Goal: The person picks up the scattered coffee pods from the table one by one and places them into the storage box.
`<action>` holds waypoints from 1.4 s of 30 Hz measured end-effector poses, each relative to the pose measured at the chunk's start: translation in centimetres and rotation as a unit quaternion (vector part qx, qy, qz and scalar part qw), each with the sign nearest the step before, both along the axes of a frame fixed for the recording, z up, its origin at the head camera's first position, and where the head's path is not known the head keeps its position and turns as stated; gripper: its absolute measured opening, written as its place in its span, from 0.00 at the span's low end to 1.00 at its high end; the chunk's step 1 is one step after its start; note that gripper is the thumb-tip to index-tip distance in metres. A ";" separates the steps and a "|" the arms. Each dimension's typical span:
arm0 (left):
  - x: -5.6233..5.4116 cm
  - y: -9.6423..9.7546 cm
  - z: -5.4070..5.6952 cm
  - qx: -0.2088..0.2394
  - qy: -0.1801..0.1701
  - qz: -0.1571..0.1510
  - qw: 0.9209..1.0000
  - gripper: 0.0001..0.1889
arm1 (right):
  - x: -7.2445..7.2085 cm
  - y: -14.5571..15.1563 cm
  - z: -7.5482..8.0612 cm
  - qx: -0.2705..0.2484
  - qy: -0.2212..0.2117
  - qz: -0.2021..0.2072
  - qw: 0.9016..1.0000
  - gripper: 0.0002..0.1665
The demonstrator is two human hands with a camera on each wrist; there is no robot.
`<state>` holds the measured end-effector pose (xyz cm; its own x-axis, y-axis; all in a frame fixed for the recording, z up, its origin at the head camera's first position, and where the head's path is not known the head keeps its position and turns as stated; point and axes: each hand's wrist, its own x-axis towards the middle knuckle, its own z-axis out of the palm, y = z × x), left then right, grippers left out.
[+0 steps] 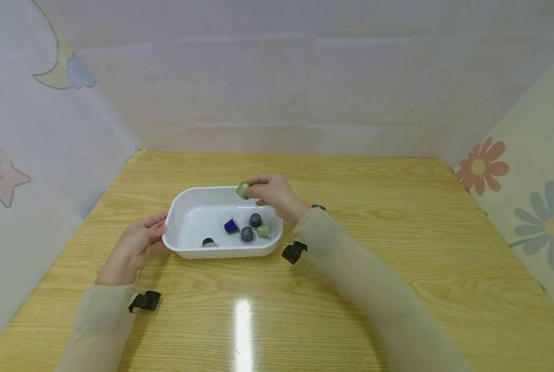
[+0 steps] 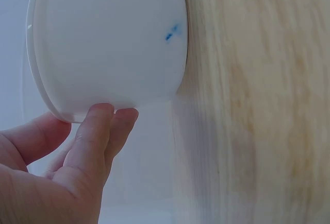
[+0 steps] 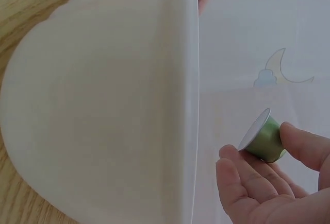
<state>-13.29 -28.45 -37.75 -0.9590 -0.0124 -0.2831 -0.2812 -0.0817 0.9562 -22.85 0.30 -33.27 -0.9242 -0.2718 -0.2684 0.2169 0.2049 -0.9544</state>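
With 12 o'clock at the far edge of the wood-grain table (image 1: 397, 289), my right hand (image 1: 279, 196) pinches a light green coffee capsule (image 1: 241, 190) between thumb and fingers, the grip only as wide as the capsule itself, and holds it tilted above the white plastic tub (image 1: 221, 253), around the 1 o'clock part of the rim; the right wrist view shows the capsule apart from the tub, its pale flat face turned away from my thumb. My left hand (image 1: 137, 242) grips the tub's 9 o'clock end, thumb at the rim and fingers against the outer wall, narrowed to the thickness of that edge. Inside, counted from the tub's middle, a deep blue capsule (image 1: 231, 226) lies tipped just toward 4, a dark grey capsule (image 1: 255, 220) sits toward 3, and a second grey capsule (image 1: 247, 234) sits dome up toward 4. Another green capsule (image 1: 262, 230) lies on its side toward 3, beside the grey pair. At about 7 a blackish capsule (image 1: 207, 241) is partly hidden by the near wall. Each of my pale sleeves (image 1: 100, 320) has a black clip (image 1: 152, 299) at the cuff, and a printed red flower (image 1: 478, 166) is at 3 o'clock, past the table
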 end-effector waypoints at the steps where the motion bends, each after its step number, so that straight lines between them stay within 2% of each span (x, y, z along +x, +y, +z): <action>1: 0.0 0.1 0.1 0.001 -0.001 0.003 1.000 0.31 | -0.1 -0.1 -0.1 -0.001 -0.001 0.000 1.000 0.20; 14: -0.1 0.3 0.2 0.021 -0.008 0.013 1.000 0.32 | -0.5 -0.7 -1.3 0.025 0.018 0.002 1.000 0.20; 24: -0.1 0.1 -0.1 -0.008 0.005 -0.009 1.000 0.31 | -1.0 -1.0 -2.2 0.070 0.032 -0.004 0.997 0.17; 29: 0.1 -0.1 0.0 -0.007 0.011 -0.017 1.000 0.31 | -1.0 -1.0 -2.6 0.096 0.042 -0.001 0.994 0.16; 35: 0.1 0.0 0.0 -0.012 0.012 -0.018 1.000 0.31 | -0.8 -0.7 -2.6 0.110 0.042 0.001 0.993 0.19; 42: 0.0 0.1 0.0 -0.006 0.003 -0.007 1.000 0.31 | -0.3 0.6 -1.9 0.093 0.055 -0.006 0.994 0.19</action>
<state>-13.31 -28.39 -37.80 -0.9611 -0.0029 -0.2763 -0.2755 -0.0667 0.9590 -23.10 0.90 -35.19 -0.9537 -0.2158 -0.2095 0.1160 0.3789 -0.9182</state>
